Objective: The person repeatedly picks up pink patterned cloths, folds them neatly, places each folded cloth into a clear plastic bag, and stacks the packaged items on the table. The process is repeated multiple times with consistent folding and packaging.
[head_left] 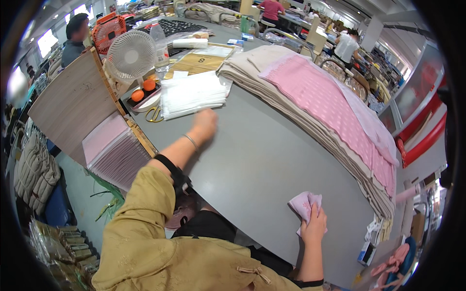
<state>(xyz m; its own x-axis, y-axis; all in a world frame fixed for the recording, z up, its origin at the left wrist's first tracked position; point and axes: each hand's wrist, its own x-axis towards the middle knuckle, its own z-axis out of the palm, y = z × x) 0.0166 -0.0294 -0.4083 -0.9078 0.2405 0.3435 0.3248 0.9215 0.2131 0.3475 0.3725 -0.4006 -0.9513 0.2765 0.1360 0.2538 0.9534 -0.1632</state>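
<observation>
We see first the broad grey, smooth-topped table [262, 155], which spans the middle of the view. Along its far right side lies a long, layered pile of beige and pink fabric [325, 92], the dotted pink layer uppermost. To the left of the table we note a flat, pale wood-grain panel [73, 92], and at its near end a thick stack of folded pink cloths [109, 138], their edges showing as fine parallel lines. Near the table's far left corner stands a round white plastic fan [130, 56]; to its right, and nearer to us, lies a flat stack of white packets [191, 94].

The left hand [206, 123] is just beside the near edge of the packets, its fingers curled in; blur prevents us from telling whether they grip anything. The right hand [315, 225], over the near right part of the table, has its fingers clamped on a small, folded, soft pink cloth [303, 203], which projects beyond the fingertips, well apart from the packets. Smallest, we find gold-handled scissors [154, 114] beside the packets and two round orange objects [138, 95] near the fan's base.
</observation>
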